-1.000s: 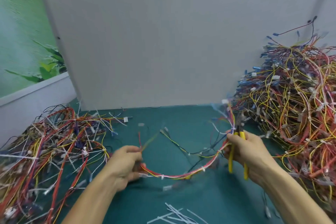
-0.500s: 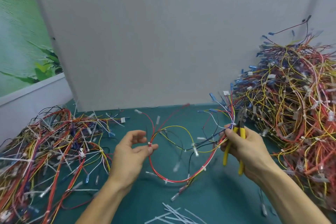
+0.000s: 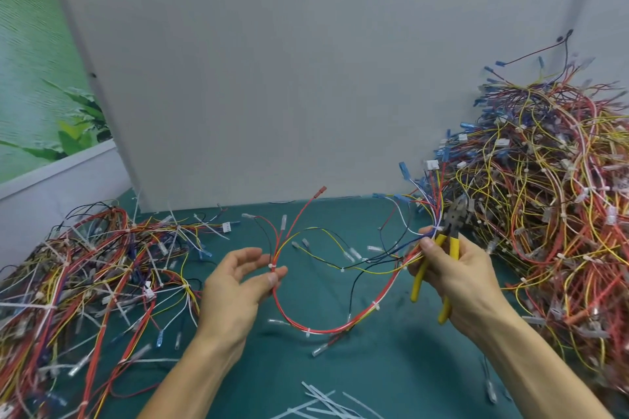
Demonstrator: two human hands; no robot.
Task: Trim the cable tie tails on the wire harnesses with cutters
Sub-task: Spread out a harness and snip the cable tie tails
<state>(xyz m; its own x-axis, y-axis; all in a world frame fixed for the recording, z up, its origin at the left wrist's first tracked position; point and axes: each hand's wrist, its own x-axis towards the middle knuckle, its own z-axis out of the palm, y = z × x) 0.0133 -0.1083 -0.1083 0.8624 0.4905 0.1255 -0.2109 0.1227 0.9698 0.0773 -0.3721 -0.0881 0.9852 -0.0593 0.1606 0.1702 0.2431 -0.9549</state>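
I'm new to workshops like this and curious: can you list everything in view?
harness: one, red, yellow, black and blue wires with white ties, looped between the hands
cutters: one, yellow handles, in the right hand
left pile: one, mixed-colour wires, left on the mat
right pile: one, mixed-colour wires, taller, right
cut tails: several, white, near edge of mat
mat: one, teal, under everything
board: one, grey, upright behind
plant picture: one, green, far left
left hand: one, pinches harness at a tie
right hand: one, holds cutters and harness end
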